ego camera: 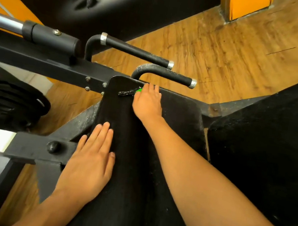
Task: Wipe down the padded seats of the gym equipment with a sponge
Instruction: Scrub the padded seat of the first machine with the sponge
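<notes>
1. Black padded seat (135, 169) is running away from me down the middle of the view; its surface is looking matte and dusty, with pale specks towards the far right part.
2. Sponge (139, 90) is showing only as a small bright green sliver. The rest is sitting hidden under my right hand (148, 105), so I cannot tell its shape.
3. Sponge is lying on the far end of the seat, near the rounded far-left corner.
4. Just left of the green sliver, a short glossy black ragged strip (127, 93) is lying on the seat. Cannot tell whether it is a tear or something loose.
5. Right hand is pressing down on the sponge, arm stretched out, fingers laid fairly straight and reaching the seat's far edge. Thumb is out of sight.
6. Left hand (91, 160) is resting flat on the seat's left edge, fingers straight and together, holding nothing. It is sitting nearer to me and well apart from the sponge.
7. Two bent black grip handles (134, 51) with silver end caps are sticking out just beyond the seat's far end.
8. Black steel frame bar (35, 59) is crossing on the left, and stacked black weight plates (9, 104) are sitting below it.
9. Wood-pattern floor (232, 48) is showing beyond, and a second glossy black pad (123, 1) is hanging across the top.
</notes>
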The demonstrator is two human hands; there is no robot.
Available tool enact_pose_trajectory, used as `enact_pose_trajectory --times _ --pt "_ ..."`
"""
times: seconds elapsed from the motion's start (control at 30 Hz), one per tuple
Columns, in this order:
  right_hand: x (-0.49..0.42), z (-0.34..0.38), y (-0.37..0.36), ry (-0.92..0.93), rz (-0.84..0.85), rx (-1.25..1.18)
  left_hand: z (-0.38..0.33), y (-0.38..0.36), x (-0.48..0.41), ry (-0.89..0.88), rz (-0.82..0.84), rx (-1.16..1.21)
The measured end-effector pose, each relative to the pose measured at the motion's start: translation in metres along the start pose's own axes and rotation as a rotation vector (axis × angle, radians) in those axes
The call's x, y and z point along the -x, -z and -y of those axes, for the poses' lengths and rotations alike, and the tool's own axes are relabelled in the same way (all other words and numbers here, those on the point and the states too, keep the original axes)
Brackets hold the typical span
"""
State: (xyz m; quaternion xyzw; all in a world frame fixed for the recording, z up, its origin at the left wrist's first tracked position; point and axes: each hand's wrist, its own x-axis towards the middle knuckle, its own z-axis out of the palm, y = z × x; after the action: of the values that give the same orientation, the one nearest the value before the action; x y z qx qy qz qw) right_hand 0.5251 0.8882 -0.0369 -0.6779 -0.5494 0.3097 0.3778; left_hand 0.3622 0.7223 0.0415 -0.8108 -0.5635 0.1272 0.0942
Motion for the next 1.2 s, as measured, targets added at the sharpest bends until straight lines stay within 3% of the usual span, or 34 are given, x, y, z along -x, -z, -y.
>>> enact_pose_trajectory --times 0.2,0.63,1.2 --pt "-0.030 -0.005 0.000 -0.001 0.000 -0.049 -0.005 0.006 -0.005 0.023 0.032 -0.021" --pt "0.086 -0.020 0.000 0.040 0.023 -0.037 -0.001 0.001 -0.003 -0.003 -0.021 0.033" --pt "0.100 -0.010 0.001 -0.021 0.042 -0.033 -0.001 0.000 -0.003 -0.005 -0.033 0.035"
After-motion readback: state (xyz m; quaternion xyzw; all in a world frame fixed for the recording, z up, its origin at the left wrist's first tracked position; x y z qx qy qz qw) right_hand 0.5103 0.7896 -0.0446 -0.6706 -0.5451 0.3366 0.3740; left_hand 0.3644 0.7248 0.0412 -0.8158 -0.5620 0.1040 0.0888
